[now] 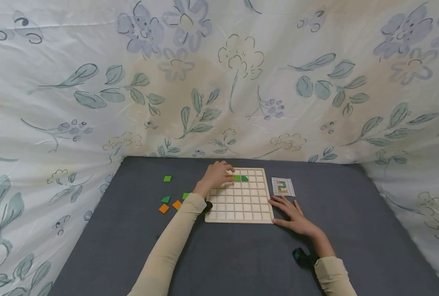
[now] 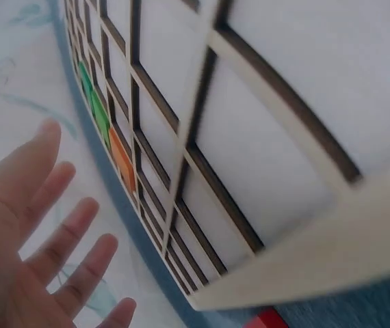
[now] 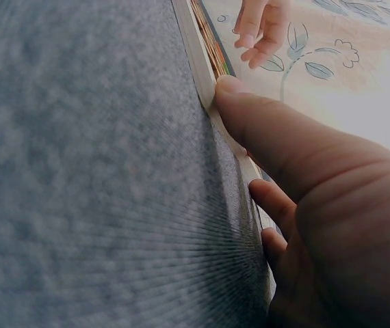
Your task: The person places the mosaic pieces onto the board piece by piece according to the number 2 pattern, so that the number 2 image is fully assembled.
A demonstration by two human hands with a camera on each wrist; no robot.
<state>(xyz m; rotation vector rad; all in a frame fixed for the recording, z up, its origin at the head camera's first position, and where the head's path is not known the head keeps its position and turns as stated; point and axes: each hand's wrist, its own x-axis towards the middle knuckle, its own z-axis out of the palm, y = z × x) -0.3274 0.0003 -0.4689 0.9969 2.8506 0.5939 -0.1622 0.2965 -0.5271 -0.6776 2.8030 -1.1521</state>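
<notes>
A wooden grid board [image 1: 247, 199] lies on the dark table. In one of its far rows sit an orange piece [image 2: 121, 158], a green piece [image 2: 100, 117] and a green piece with a curved edge [image 1: 245, 178], side by side. My left hand [image 1: 216, 174] hovers over the board's far left part, close to the orange piece. Its fingers are spread and hold nothing in the left wrist view. At the board's right edge, my right hand [image 1: 295, 218] rests with extended fingers, its thumb [image 3: 270, 130] touching the rim.
A small printed pattern card [image 1: 283, 187] lies right of the board. On the left are a green square [image 1: 167, 179], a curved green piece [image 1: 165, 199], orange squares [image 1: 163, 209] and another green piece [image 1: 185, 196], partly behind my left arm. A red piece [image 2: 269, 320] shows beside the board.
</notes>
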